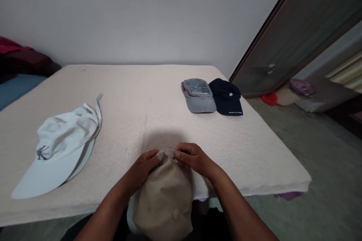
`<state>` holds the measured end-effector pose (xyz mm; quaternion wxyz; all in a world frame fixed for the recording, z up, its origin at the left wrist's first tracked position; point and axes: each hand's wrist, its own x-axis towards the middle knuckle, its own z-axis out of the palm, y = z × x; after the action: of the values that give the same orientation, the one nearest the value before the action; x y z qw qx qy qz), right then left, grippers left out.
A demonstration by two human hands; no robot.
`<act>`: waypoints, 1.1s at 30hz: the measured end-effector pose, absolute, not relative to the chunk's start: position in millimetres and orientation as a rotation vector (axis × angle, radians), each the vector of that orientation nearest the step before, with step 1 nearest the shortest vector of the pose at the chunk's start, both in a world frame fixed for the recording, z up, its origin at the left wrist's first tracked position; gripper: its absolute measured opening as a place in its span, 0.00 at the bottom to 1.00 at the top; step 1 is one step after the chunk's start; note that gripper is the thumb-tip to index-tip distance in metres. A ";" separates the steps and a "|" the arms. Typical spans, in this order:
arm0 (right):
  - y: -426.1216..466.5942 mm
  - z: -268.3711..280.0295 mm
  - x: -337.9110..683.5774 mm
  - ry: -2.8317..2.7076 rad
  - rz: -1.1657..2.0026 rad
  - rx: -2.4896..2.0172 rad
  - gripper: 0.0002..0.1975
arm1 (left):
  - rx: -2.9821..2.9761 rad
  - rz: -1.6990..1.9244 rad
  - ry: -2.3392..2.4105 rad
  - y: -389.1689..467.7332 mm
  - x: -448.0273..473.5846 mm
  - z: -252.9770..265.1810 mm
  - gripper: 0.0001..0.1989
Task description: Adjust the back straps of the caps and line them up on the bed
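A beige cap (165, 199) is held at the near edge of the bed, its crown button facing me and its back strap pointing away. My left hand (145, 167) pinches the strap end on the left side of the opening. On the other side, my right hand (194, 158) grips the cap's edge between thumb and fingers. Off to the left lie white caps (68, 131), one stacked on another, with a loose strap sticking up. A grey cap (198, 96) and a navy cap (226, 97) sit side by side, brims toward me, at the far right.
The bed (121, 94) has a white textured cover and stands against a pale wall (127, 15). A dark-framed cabinet (283, 41) rises on the right. Red and purple items (270, 98) lie on the floor there. Dark and blue things (19, 86) border the left side.
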<state>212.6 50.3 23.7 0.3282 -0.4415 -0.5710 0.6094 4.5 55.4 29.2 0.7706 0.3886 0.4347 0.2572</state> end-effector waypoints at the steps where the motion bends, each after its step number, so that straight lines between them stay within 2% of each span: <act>1: 50.3 23.5 212.3 -1.502 1.587 -1.163 0.11 | 0.840 0.557 0.948 55.1 4.9 29.1 0.13; 16: 49.2 26.3 214.8 -1.562 1.636 -1.152 0.11 | 0.886 0.499 0.945 53.2 9.7 29.4 0.13; 22: 48.5 27.5 211.5 -1.407 1.629 -1.180 0.08 | 0.860 0.444 0.930 51.5 8.3 26.7 0.14; 29: 48.2 28.7 214.6 -1.491 1.651 -1.180 0.06 | 0.871 0.439 0.947 50.4 10.2 28.8 0.14; 33: 48.0 27.7 214.7 -1.531 1.580 -1.209 0.07 | 0.850 0.432 0.962 50.7 11.6 28.3 0.15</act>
<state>214.7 48.0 27.7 0.3103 -0.4579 -0.5796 0.5984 11.6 50.7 28.3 0.7793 0.3931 0.4451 0.2000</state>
